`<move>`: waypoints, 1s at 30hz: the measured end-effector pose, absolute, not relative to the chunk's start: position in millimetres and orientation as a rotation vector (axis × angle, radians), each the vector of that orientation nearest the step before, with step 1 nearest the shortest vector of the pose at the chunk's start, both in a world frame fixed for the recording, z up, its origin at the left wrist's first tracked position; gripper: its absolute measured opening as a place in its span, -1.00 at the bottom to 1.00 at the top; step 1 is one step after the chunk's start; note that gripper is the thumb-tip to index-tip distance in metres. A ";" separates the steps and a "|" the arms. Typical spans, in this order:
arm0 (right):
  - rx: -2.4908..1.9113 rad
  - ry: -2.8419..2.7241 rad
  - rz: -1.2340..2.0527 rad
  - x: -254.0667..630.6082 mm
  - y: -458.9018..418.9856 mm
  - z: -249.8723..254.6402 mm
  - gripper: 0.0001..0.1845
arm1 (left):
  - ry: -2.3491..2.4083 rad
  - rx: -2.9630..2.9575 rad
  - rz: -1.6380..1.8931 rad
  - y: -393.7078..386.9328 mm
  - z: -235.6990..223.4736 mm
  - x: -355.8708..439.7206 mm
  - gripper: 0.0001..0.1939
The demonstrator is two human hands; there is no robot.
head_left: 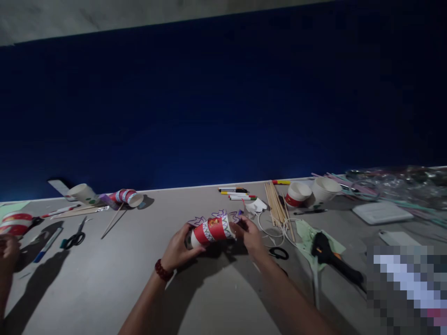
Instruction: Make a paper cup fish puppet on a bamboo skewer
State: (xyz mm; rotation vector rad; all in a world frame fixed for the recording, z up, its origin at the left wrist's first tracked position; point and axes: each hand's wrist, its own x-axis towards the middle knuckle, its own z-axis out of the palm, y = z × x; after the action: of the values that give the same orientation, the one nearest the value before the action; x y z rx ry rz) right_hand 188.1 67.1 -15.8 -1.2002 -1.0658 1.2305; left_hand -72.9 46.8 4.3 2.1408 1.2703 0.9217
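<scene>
Between my hands, just over the table, lies a sideways red-and-white paper cup craft (213, 230), with purple-edged jagged paper pieces (197, 220) along its top. My left hand (182, 249) wraps round its left end, the thumb along the lower side. At the right end, my right hand (248, 232) has its fingers closed on the craft near a jagged paper piece. The fingertips of both hands are partly hidden. Closest to my right hand are a white cable (268, 232) and a pair of dark-handled scissors (278, 253).
Markers (237, 193) and wooden sticks (275, 202) lie behind; paper cups (324, 190) stand right of them. A black glue gun (335, 260) rests on green paper at right. Leftward are another cup craft (125, 197), scissors (75, 239) and another person's hand (9, 251) at a red-white cup.
</scene>
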 end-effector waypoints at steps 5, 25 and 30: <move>-1.168 -1.009 1.272 192.1 64.6 -2.5 -0.53 | 1.242 2.060 0.960 45.3 -0.2 -68.2 -0.30; -1.155 -1.268 1.139 192.0 58.7 24.1 -0.58 | 1.164 2.074 0.839 87.7 135.1 -39.6 -0.68; -1.184 -1.408 1.019 189.1 50.0 53.0 -0.66 | 0.950 2.391 0.522 100.9 172.9 -6.9 -0.75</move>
State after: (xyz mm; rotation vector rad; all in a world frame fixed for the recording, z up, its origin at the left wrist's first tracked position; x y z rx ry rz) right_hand 189.1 50.0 53.0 -1.1836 -1.4081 1.0193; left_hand -6.9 100.9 172.9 2.3906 0.9501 0.5220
